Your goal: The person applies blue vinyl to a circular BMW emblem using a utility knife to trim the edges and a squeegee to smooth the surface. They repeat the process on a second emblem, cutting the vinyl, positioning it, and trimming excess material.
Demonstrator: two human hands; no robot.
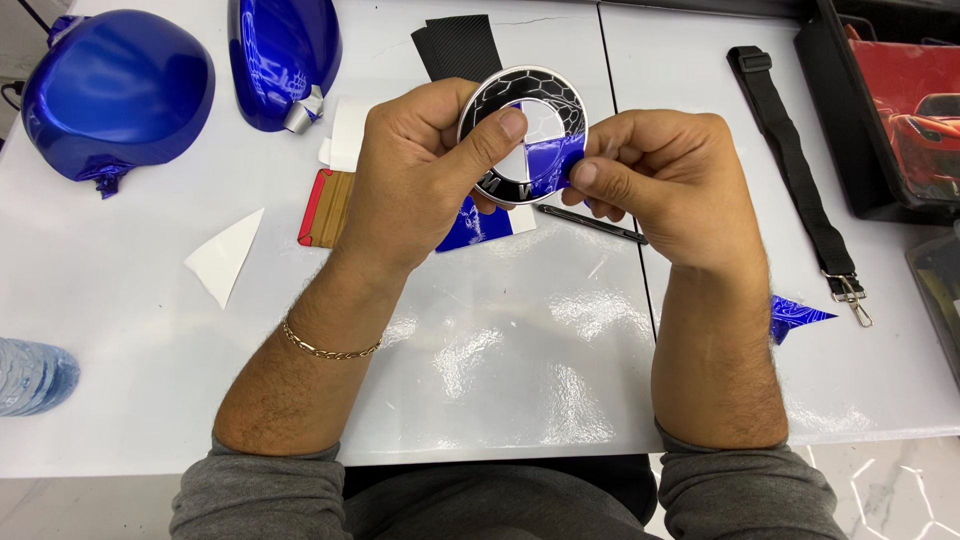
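My left hand (420,170) grips a round car emblem (530,125) with a black rim and white and blue quarters, thumb pressed on its face. Glossy blue film (545,165) covers the emblem's lower right quarter. My right hand (665,180) pinches the edge of that film at the emblem's lower right. Both hands hover above the white table (500,350). A loose blue film piece (475,225) lies on the table just under the emblem.
Two glossy blue wrapped mirror covers (115,90) (285,55) sit at back left. A red-edged squeegee (325,208), white paper scrap (225,255), thin black tool (590,222), black strap with clip (800,170), blue scrap (795,315), carbon-pattern sheet (460,45), and water bottle (35,375) surround.
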